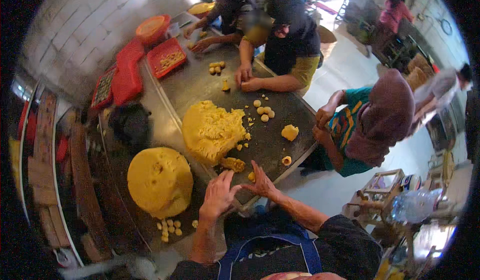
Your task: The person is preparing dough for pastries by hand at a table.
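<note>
My left hand [218,195] reaches over the near edge of the metal table, its fingers stretched out and holding nothing I can see. Just beyond its fingertips lies a torn strip of yellow dough [233,164]. My right hand [264,184] is beside it, thumb toward the left hand and fingers spread. A small lump of dough [251,176] shows at its fingers; I cannot tell whether they touch it. A large, ragged mound of yellow dough [212,130] rests beyond my hands. To the left stands a big, smooth round of dough [160,181].
Small dough balls sit in groups [264,111] on the table [200,87], with a loose dough piece [289,132] at the right. Red trays [166,59] stand at the far left. Co-workers' hands [250,80] work at the far side, and a person in teal [352,100] stands right.
</note>
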Available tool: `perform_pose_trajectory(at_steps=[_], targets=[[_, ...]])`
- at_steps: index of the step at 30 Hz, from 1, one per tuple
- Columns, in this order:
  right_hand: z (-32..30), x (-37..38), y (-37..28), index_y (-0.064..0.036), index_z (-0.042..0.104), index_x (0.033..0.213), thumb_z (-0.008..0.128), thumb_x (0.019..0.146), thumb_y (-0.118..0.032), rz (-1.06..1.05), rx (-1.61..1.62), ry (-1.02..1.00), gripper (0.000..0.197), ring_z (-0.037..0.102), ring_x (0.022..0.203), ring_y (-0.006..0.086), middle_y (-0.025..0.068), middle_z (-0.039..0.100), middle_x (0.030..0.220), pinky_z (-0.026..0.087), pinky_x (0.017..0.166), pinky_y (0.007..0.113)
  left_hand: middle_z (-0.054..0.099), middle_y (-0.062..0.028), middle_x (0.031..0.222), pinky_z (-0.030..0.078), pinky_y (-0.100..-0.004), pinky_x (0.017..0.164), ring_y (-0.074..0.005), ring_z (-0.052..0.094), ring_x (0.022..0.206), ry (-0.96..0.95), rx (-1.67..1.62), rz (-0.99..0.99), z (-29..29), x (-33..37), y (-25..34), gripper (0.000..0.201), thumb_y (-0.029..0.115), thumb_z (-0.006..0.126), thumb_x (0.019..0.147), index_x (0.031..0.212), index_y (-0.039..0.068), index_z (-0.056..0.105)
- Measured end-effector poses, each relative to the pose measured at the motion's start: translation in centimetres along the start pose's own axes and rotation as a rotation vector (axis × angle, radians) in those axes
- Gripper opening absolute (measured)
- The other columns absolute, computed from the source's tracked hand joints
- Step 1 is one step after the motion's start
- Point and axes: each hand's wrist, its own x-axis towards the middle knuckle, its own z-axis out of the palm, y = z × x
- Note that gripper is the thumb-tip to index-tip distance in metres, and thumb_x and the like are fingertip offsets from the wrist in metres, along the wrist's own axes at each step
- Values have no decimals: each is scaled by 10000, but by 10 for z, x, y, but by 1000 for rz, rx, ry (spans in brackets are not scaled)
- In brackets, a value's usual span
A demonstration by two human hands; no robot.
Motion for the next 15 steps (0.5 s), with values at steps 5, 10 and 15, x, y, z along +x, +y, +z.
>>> perform_pose_trajectory(at_steps=[5, 10, 15], targets=[[-48, 44, -8, -3, 159, 1537, 726, 879, -439, 215, 191, -267, 972, 574, 1179, 458, 314, 544, 1322, 472, 989, 471, 584, -257, 1240, 449, -494, 963, -408, 569, 1151, -315, 143, -337, -12, -26, 37, 508, 357, 653, 903, 1241, -8, 551], [-61, 67, -3, -20, 349, 1472, 729, 896, -294, 311, 223, -347, 742, 620, 1145, 406, 279, 629, 1227, 522, 902, 465, 579, -247, 1272, 456, -471, 977, -427, 553, 1181, -364, -148, -385, 12, -53, 35, 566, 415, 663, 898, 1257, -6, 547], [-56, 111, -44, -59, 542, 1305, 638, 933, -229, 156, 261, -200, 420, 663, 997, 399, 192, 689, 1098, 538, 808, 465, 557, -246, 1334, 451, -446, 1013, -398, 540, 1227, -387, -206, -365, -37, -38, -3, 627, 431, 656, 905, 1338, -1, 520]])
